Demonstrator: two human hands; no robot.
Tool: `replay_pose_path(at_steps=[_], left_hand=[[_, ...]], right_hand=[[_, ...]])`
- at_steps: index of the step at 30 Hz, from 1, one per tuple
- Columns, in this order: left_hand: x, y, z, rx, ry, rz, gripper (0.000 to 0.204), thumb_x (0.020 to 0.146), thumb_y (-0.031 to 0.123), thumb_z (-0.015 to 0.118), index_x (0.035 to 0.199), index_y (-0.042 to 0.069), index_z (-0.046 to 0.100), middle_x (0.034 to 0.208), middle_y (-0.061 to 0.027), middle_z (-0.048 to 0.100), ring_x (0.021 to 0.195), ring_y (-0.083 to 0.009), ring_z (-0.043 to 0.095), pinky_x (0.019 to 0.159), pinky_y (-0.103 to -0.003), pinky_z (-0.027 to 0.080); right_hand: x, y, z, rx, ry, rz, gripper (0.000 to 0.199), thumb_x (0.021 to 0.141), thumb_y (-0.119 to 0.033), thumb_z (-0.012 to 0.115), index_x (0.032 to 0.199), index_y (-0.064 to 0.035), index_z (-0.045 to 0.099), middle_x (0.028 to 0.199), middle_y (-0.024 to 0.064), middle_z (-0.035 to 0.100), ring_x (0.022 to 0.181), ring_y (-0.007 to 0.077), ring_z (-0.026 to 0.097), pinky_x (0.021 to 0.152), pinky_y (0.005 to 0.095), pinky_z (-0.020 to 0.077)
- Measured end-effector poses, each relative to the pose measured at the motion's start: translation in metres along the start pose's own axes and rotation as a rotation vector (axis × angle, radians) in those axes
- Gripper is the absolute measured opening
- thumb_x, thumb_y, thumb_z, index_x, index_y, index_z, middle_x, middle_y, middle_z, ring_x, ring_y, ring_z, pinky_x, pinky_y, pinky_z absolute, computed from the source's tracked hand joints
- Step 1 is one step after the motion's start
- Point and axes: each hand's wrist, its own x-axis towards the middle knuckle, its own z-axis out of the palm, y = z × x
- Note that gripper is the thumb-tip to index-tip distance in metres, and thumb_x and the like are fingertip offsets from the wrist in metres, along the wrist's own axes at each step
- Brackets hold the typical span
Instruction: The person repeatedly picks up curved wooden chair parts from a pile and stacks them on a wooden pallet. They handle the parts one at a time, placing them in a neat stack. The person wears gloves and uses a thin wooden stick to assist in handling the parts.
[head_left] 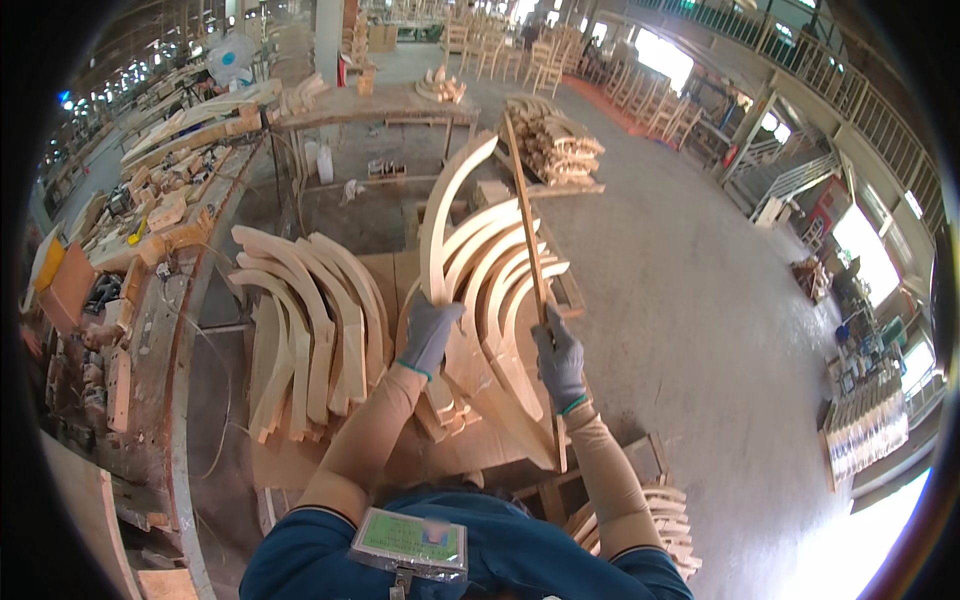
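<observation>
Workshop floor [680,300], grey and smooth, runs along the right; at the far end we see wooden chairs [490,48], and at the left a long workbench [165,330] strewn with wood offcuts [170,208]. Beyond the work area we note a wooden table [370,100] and, to its right, a pile of curved parts [552,145]. Directly before the person, two groups of pale curved wood lie above brown cardboard [300,465]: a left stack [318,340] and a right stack [512,375], the curved ends pointing away from the body. We observe the left hand [430,335], in a grey glove, with its fingers closed around the lower part of a curved piece [437,220], which rises over the right stack and bends rightward at its top. Whether the wide wood below that hand belongs to the same piece, we cannot tell. We find the right hand [562,360], gloved alike, with fingers curled around a long narrow strip [528,210]. That strip slants across the right stack, its far end near the curved piece's tip and its near end below the hand. Exact fingertip placement is hidden from us on both hands.
</observation>
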Motion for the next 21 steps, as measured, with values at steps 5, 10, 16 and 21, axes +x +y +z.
replay_pose_path(at_steps=[5, 10, 16, 21], left_hand=[[-0.009, -0.012, -0.002, -0.011, 0.063, 0.048, 0.033, 0.069, 0.009, 0.068, 0.097, -0.001, 0.055, 0.081, -0.007, 0.06, 0.064, -0.0153, 0.057, 0.054, -0.029, 0.047], [-0.02, -0.01, 0.012, 0.093, 0.074, 0.04, 0.036, 0.068, 0.008, 0.066, 0.099, 0.0, 0.051, 0.079, -0.0073, 0.058, 0.063, -0.0154, 0.056, 0.055, -0.03, 0.046], [-0.029, -0.017, 0.02, 0.271, 0.107, -0.036, 0.038, 0.067, 0.013, 0.068, 0.099, 0.0, 0.05, 0.077, -0.0076, 0.058, 0.063, -0.0163, 0.055, 0.056, -0.031, 0.046], [-0.019, -0.049, 0.017, 0.167, 0.069, 0.034, 0.04, 0.069, 0.016, 0.07, 0.099, -0.001, 0.05, 0.079, -0.0101, 0.059, 0.067, -0.0191, 0.057, 0.059, -0.033, 0.047]], right_hand=[[-0.009, 0.017, 0.007, 0.023, -0.029, -0.007, 0.043, 0.09, -0.016, 0.06, 0.13, -0.0028, 0.053, 0.065, 0.0009, 0.052, 0.046, 0.0056, 0.046, 0.043, 0.0253, 0.0404], [-0.021, 0.024, 0.0, 0.036, -0.02, 0.033, 0.043, 0.09, -0.016, 0.06, 0.131, -0.0042, 0.053, 0.064, 0.0007, 0.052, 0.044, 0.0053, 0.045, 0.04, 0.0254, 0.0394], [-0.028, 0.014, -0.009, 0.036, -0.047, 0.121, 0.04, 0.089, -0.015, 0.06, 0.126, 0.0003, 0.054, 0.108, 0.0249, 0.063, 0.097, 0.0321, 0.065, 0.082, 0.0354, 0.0494], [-0.023, 0.009, -0.014, -0.019, -0.046, 0.105, 0.039, 0.088, -0.011, 0.06, 0.125, 0.0009, 0.054, 0.109, 0.0256, 0.062, 0.098, 0.0333, 0.065, 0.081, 0.0354, 0.0499]])
